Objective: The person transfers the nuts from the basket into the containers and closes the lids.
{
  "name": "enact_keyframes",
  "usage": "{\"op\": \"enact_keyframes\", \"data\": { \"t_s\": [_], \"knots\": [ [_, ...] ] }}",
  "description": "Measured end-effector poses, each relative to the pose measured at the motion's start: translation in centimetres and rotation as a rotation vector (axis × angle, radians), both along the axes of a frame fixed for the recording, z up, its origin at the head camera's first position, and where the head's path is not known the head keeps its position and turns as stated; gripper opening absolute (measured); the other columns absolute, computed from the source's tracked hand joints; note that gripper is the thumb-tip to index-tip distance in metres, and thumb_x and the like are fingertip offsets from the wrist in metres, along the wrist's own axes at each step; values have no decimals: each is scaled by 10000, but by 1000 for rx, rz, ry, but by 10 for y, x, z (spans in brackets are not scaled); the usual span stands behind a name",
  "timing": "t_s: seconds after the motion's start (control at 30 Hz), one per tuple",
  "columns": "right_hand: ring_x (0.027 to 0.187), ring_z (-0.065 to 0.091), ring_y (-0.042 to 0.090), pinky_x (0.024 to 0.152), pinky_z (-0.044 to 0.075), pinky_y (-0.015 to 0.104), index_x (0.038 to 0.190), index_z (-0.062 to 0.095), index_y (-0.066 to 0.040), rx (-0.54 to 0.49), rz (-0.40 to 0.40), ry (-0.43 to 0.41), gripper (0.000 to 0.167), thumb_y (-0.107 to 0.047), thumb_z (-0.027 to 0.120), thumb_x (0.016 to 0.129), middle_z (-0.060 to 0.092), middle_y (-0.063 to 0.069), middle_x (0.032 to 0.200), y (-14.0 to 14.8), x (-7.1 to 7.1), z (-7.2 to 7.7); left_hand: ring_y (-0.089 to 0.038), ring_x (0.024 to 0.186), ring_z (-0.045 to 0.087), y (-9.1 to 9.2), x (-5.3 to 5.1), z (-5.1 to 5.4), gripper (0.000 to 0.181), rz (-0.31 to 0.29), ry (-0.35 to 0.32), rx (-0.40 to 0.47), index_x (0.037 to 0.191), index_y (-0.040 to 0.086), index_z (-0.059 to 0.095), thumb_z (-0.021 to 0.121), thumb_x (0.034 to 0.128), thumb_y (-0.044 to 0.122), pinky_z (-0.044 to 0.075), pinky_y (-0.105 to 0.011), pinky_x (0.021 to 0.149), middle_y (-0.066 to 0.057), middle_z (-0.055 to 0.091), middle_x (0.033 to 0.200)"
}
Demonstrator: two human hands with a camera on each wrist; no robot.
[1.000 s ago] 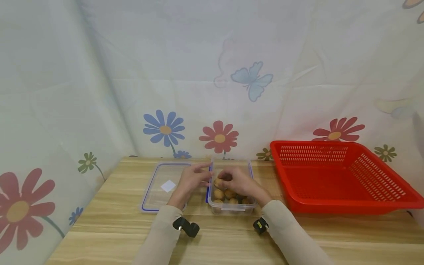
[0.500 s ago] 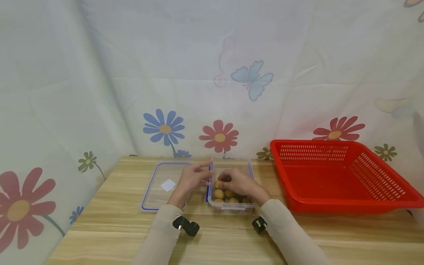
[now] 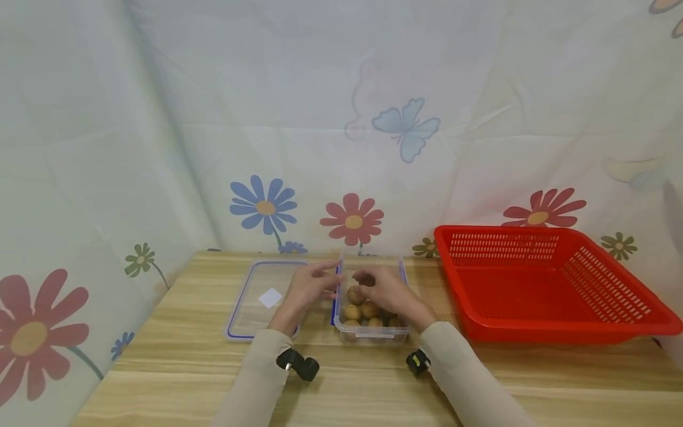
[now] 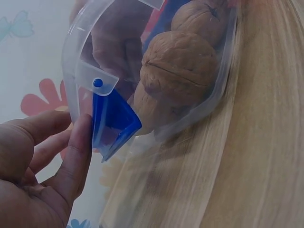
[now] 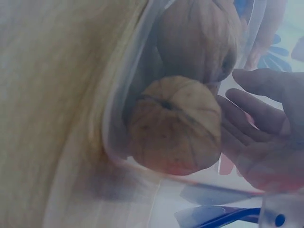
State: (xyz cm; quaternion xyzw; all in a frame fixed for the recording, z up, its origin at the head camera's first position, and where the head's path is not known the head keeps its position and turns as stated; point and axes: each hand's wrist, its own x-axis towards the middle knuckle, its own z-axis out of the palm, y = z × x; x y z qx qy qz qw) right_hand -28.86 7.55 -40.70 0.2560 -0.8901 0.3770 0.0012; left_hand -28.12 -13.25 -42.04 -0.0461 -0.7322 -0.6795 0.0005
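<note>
Several walnuts [image 3: 370, 309] lie in a clear plastic box [image 3: 347, 335] with blue latches, bunched toward its near end. Inside the box, my right hand [image 3: 391, 292] hovers over them with thumb and fingers parted, close to a walnut [image 3: 356, 295] on the left side. The right wrist view looks through the clear wall at two large walnuts [image 5: 175, 126] and the hand [image 5: 266, 123] beyond, with nothing pinched. My left hand [image 3: 308, 289] stays at the box's left side. Its fingertips touch or nearly touch the rim beside a hanging blue latch [image 4: 111, 121], fingers fairly straight.
Left of the box, a clear lid [image 3: 242, 314] with a blue seal and a white label lies flat on the wooden table [image 3: 176, 356]. A large red plastic basket [image 3: 533, 330] stands to the right. A flowered cloth [image 3: 299, 136] hangs behind.
My right thumb and fingers have come off the walnut at the box's left side, which now lies among the others. The left hand has hardly moved.
</note>
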Motion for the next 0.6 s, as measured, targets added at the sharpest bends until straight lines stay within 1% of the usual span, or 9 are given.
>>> {"op": "enact_keyframes", "data": {
  "t_s": [0.13,0.23,0.3,0.37,0.43,0.5,0.6],
  "knots": [
    [1144,698,322,1020,582,471,1270,712,40,-40,-33,12,283,-39,718,998,735,181,1232,-1,2,3,-340,939,759,-4,2,4,440,4,-9,-18,1409,-19,657,750,997,106,667,-386,797,-251,739,1177],
    [1150,698,330,1018,585,470,1278,706,41,-81,-42,32,290,-50,718,1003,730,196,1240,-1,5,6,-348,984,752,-10,3,10,448,15,-15,-36,1430,-15,640,726,1015,130,658,-411,853,-246,731,1212],
    [1153,698,330,1022,583,468,1294,700,33,-118,-49,43,302,-62,720,1008,727,195,1255,-3,8,9,-378,1047,738,-14,4,15,461,25,-9,-36,1443,-15,628,721,1021,147,651,-411,879,-252,723,1236],
    [1144,704,326,1017,588,462,1299,701,19,-153,-54,74,306,-66,727,1006,731,186,1252,-7,12,14,-400,1102,720,-19,6,20,477,31,7,-46,1449,-1,628,729,1020,180,646,-413,893,-243,713,1270],
    [1132,712,320,1003,597,451,1306,696,8,-189,-49,102,311,-65,729,1006,733,174,1247,-13,16,18,-420,1151,701,-25,8,24,502,38,24,-52,1454,6,624,744,1013,214,642,-414,904,-232,702,1307],
    [1134,713,317,994,603,444,1329,681,-4,-220,-36,106,331,-69,727,1008,729,164,1257,-20,21,22,-416,1181,690,-31,11,28,529,38,41,-65,1466,23,619,754,1009,254,636,-419,921,-221,686,1343],
    [1165,702,313,995,604,444,1387,639,-21,-265,-4,79,376,-91,709,1025,705,161,1302,-34,28,24,-377,1184,697,-43,17,32,554,43,60,-99,1477,68,620,760,1004,322,618,-429,966,-188,670,1382]
  ]
}}
